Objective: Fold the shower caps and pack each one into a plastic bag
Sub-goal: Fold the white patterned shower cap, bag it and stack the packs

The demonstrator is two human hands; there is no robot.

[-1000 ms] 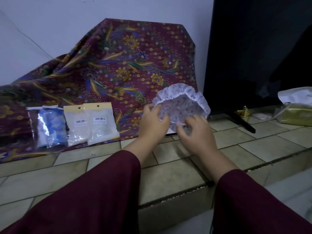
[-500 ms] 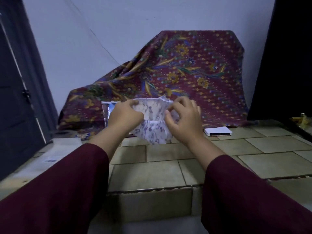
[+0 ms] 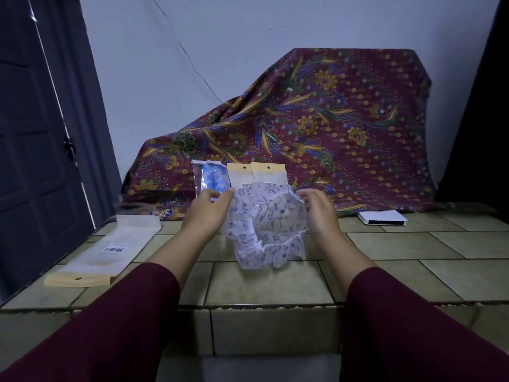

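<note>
White, blue-printed film forms the shower cap (image 3: 265, 230), which I hold above the tiled ledge (image 3: 413, 252). My left hand (image 3: 205, 213) pinches its left rim; my right hand (image 3: 321, 213) pinches its right rim. Barcode labels show on the flat plastic bag (image 3: 110, 249) at left and on the packed bags (image 3: 256, 175) behind; the print is illegible. Bare tile lies toward the white box (image 3: 382, 217).

Dim, cool indoor light with no hard shadows; the far wall (image 3: 248, 64) is the brightest area. The door (image 3: 41, 133) on the left and the right edge sink into darkness. Wide-angle bending tilts the edges, and the near sleeves look soft
</note>
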